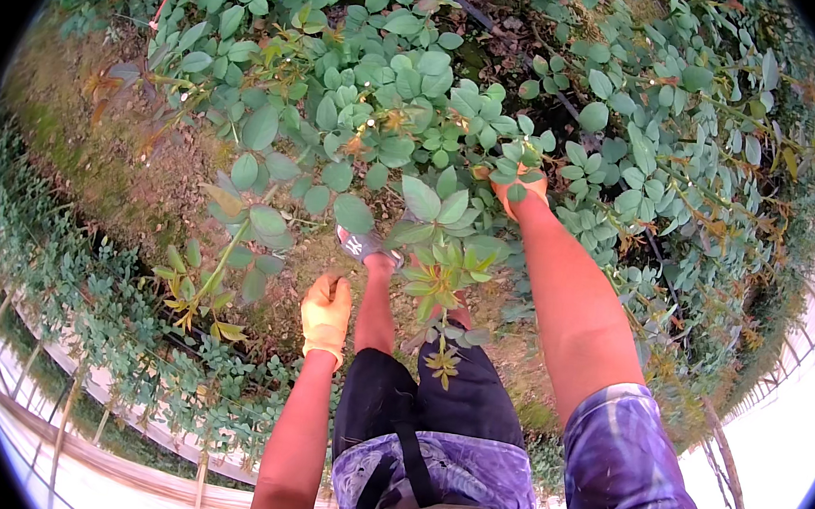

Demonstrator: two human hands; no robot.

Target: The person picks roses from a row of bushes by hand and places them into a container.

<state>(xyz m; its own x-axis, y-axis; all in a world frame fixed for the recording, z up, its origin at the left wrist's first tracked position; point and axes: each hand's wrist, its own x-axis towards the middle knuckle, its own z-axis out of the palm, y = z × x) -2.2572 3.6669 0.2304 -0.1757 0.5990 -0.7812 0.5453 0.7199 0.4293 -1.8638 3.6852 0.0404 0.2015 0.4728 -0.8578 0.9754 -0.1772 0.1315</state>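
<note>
My right hand (522, 188), in an orange-and-white work glove, reaches in among the leaves of a rose bush (401, 79); leaves cover its fingers, so what it touches is hidden. Lower and to the left, my left hand (327, 313) hangs in a matching glove above the soil path, fingers curled, with nothing visible in it. A leafy shoot with reddish-green young leaves (442, 276) stands between my two arms. Another shoot (229, 257) leans out to the left of my left hand.
Dense rose bushes (678, 154) fill the right side, with a black irrigation pipe (472, 9) running beneath. A bare soil path (98, 133) stretches left, bordered by another plant row (64, 275). My shoe (361, 243) is on the soil. Poles (67, 406) stand at lower left.
</note>
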